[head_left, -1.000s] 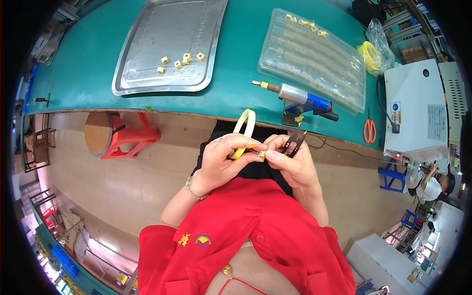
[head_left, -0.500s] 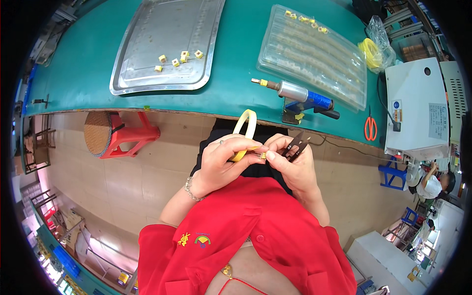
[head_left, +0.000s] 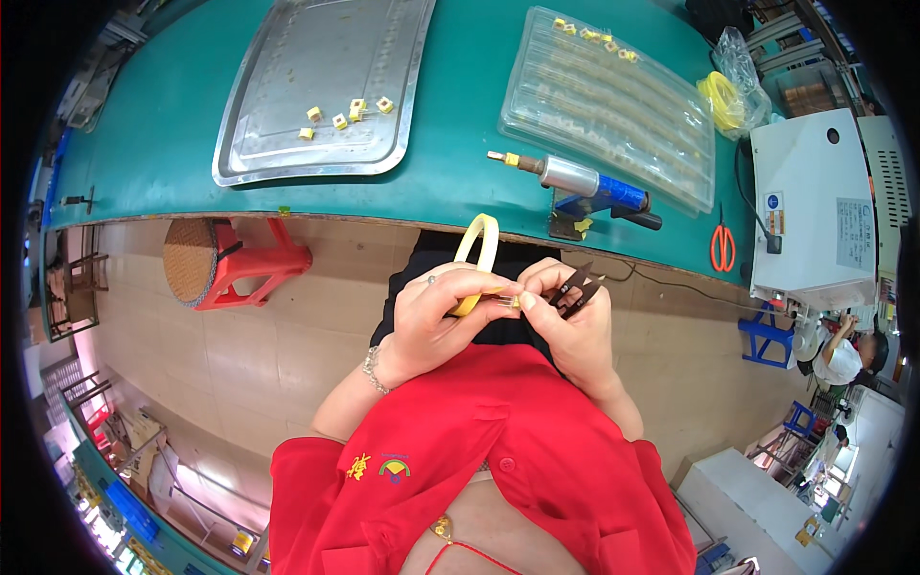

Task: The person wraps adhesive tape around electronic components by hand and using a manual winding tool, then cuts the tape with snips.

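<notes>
In front of my red shirt, my two hands meet over my lap. My left hand (head_left: 443, 314) is closed on a roll of yellow tape (head_left: 487, 245), whose ring stands up above the fingers. Between the fingertips of both hands is a small yellow-wrapped component with thin metal pins (head_left: 515, 301), mostly covered by the fingers. My right hand (head_left: 583, 333) pinches it with thumb and forefinger. Tucked in the same hand is a pair of dark thread snips (head_left: 579, 286), blades pointing up and away. Whether a tape end touches the component is hidden.
Beyond my hands, the green table (head_left: 460, 115) carries a metal tray (head_left: 287, 158) with several yellow components, a clear plastic tray (head_left: 613, 120), a blue-and-silver tool on a stand (head_left: 594, 184), orange-handled scissors (head_left: 723, 251) and a grey machine (head_left: 805, 211). A red stool (head_left: 259, 266) stands left.
My fingers hold nearly the same pose around the component, tape roll and snips. The things on the table appear shifted very slightly left in the picture.
</notes>
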Demonstrator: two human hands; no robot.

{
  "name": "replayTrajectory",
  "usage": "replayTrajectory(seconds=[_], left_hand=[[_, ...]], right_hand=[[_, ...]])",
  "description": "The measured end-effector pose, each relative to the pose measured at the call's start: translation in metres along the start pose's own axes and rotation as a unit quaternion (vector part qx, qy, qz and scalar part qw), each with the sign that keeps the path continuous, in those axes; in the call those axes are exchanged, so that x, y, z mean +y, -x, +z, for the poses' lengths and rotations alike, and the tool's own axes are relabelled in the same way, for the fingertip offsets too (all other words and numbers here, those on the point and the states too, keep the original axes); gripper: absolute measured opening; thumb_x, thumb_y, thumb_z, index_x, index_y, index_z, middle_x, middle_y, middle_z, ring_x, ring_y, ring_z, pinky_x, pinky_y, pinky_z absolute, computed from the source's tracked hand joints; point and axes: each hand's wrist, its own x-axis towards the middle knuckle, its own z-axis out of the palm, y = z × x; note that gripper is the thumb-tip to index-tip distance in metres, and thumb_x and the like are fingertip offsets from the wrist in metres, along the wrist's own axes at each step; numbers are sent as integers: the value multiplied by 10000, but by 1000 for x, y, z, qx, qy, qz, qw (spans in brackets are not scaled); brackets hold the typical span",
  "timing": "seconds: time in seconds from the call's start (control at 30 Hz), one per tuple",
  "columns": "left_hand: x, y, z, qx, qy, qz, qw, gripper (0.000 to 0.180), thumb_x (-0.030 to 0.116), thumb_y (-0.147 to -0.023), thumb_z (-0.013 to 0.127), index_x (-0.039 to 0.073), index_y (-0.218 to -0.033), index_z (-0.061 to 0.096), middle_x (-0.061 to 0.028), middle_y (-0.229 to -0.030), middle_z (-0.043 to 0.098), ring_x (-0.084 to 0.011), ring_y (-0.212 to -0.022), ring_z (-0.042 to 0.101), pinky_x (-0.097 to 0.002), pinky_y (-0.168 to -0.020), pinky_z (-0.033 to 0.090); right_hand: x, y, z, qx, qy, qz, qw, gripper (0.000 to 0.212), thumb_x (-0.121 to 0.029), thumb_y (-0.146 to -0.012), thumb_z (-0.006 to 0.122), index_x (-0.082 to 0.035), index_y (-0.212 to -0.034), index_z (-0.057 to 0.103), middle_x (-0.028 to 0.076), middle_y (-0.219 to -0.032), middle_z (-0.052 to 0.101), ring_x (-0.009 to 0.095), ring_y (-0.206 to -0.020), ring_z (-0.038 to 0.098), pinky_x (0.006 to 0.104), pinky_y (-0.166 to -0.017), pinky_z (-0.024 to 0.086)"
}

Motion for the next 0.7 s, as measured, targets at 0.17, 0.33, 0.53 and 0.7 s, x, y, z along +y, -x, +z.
replayTrajectory(seconds=[0.17, 0.33, 0.53, 0.7], left_hand=[[-1, 1, 0, 1, 4, 9, 1000, 315, -34, -684, 731, 10, -945, 561, -114, -841, 667, -185, -710, 636, -250, -593, 500], [-3, -1, -1, -7, -33, 27, 999, 315, -36, -681, 733, 11, -939, 558, -109, -841, 669, -177, -710, 631, -249, -593, 491], [-9, 5, 2, 6, -6, -13, 1000, 289, -87, -717, 679, -17, -957, 534, -145, -861, 648, -198, -777, 642, -268, -683, 530], [-8, 7, 3, 81, 277, -235, 928, 331, -124, -736, 626, -15, -1015, 488, -147, -886, 633, -190, -815, 642, -291, -706, 553]], right_hand=[[-2, -1, 1, 4, 10, -4, 1000, 23, 36, -785, 556, 33, -766, 543, 95, -835, 563, 99, -712, 514, 218, -649, 416], [-2, -5, 2, 7, 4, 9, 1000, 22, 35, -787, 551, 35, -766, 544, 89, -830, 557, 100, -722, 517, 222, -658, 422], [-1, -8, 3, 15, -2, 18, 1000, 23, 22, -807, 551, 36, -798, 566, 74, -855, 567, 84, -693, 513, 207, -640, 417], [-1, -4, -7, -25, -66, -10, 997, 116, -3, -809, 600, 33, -919, 608, 93, -920, 587, 113, -775, 557, 216, -650, 426]])
